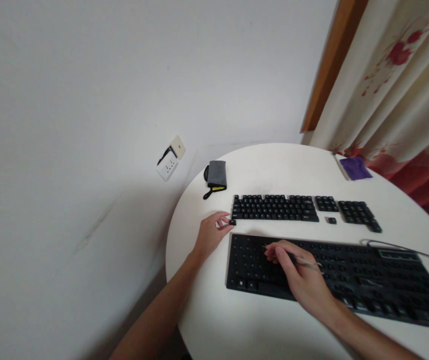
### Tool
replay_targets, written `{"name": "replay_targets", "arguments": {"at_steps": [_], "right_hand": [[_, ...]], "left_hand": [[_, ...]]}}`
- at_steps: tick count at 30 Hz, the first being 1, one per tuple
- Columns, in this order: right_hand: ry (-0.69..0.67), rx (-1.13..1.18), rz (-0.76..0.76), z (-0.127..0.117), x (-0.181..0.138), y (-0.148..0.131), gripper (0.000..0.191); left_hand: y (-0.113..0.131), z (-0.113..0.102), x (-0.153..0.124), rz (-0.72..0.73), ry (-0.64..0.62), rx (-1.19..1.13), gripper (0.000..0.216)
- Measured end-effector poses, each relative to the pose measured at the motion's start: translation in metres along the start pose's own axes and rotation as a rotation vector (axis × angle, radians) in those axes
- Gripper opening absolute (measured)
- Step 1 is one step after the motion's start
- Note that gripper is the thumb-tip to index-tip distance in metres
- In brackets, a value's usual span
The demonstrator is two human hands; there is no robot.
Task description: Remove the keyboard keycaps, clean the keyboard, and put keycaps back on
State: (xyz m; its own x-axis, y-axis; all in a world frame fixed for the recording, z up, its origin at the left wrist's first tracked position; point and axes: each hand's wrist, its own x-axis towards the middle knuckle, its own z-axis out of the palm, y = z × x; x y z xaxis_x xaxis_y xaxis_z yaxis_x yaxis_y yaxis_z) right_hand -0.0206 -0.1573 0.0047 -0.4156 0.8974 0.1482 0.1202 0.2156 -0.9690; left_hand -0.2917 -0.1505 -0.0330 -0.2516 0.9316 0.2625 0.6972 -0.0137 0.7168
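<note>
At the lower left corner of the laid-out keycaps [274, 208], my left hand [210, 234] pinches a small black keycap [233, 222] at the table surface. My right hand [304, 275] is above the left half of a black keyboard [349, 265], its fingers closed around a wire keycap puller [304, 262] with a dark grip. The puller's pale wire prongs stick out behind the fingers; its front end is near the board and partly hidden. Many key positions on the keyboard's left part are bare, while a few caps sit along its lower left edge.
On the round white table [267, 170] are a grey pouch [217, 173] at the back left, a purple cloth [356, 168] at the back right, more keycap blocks [357, 212] and a loose keycap [331, 220]. A cable [405, 248] runs right. A wall with a socket [167, 166] borders the left.
</note>
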Motion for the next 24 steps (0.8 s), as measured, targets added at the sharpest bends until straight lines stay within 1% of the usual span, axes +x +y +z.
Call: {"name": "replay_targets", "arguments": {"at_steps": [12,15,19,24], "right_hand": [[-0.016,0.011,-0.008,0.0018,-0.0004,0.0031,0.027],[-0.006,0.021,0.022,0.0028,-0.0014,0.0034,0.028],[-0.031,0.041,0.061,0.0030,-0.0025,0.0021,0.026],[-0.053,0.016,0.021,0.0009,0.0000,-0.0026,0.027]], "left_hand": [[0.0027,0.0016,0.0020,-0.008,0.002,-0.022,0.033],[0.0050,0.0015,0.0022,-0.006,0.005,-0.022,0.031],[0.0068,0.0014,0.0024,-0.020,0.004,-0.022,0.032],[0.0059,0.0021,0.0026,-0.005,0.003,-0.017,0.032]]}}
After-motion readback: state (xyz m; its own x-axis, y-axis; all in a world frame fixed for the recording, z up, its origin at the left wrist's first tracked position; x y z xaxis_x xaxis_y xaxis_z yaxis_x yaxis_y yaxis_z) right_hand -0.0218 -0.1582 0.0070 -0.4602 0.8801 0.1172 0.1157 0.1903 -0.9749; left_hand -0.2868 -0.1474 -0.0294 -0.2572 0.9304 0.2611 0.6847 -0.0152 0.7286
